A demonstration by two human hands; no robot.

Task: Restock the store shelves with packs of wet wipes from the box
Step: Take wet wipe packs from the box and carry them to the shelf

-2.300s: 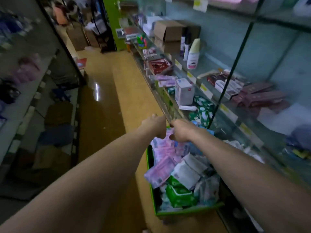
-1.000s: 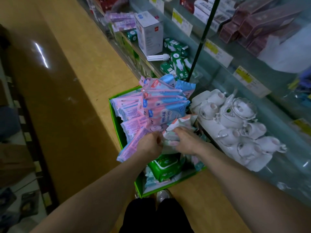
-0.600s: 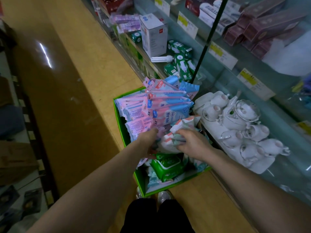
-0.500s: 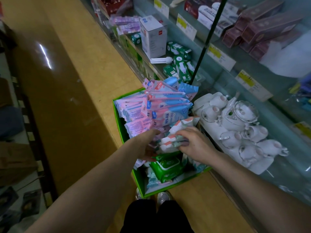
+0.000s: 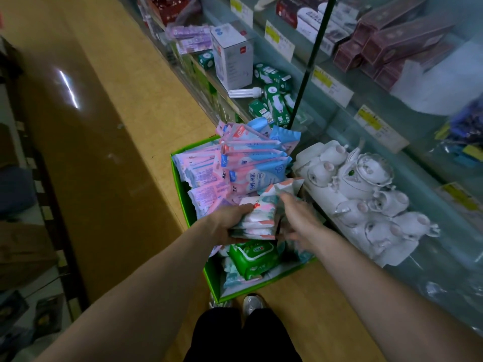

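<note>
Packs [image 5: 257,218] passed to left hand [image 5: 224,226], fingers grasping them; right hand [image 5: 300,223] beside, blurred, grip unclear. Square stack before lifting.

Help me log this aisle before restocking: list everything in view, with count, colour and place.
box: one, green, on the floor by the shelves
standing wipe packs: many, pink and blue, far end of the box
held wipe packs: small stack, white with pink and teal, between the hands
green wipe pack: one, green, near end of the box
tea set: one, white, low shelf right of the box
bulb cartons: several, green, shelf beyond the box
loose bulb: one, white, lying beside the cartons
tall carton: one, white, beyond the bulb
long boxes: several, maroon, upper shelf
price labels: several, yellow, shelf edges
left hand: grips the stack from the left
right hand: blurred, at the stack's right side
</note>
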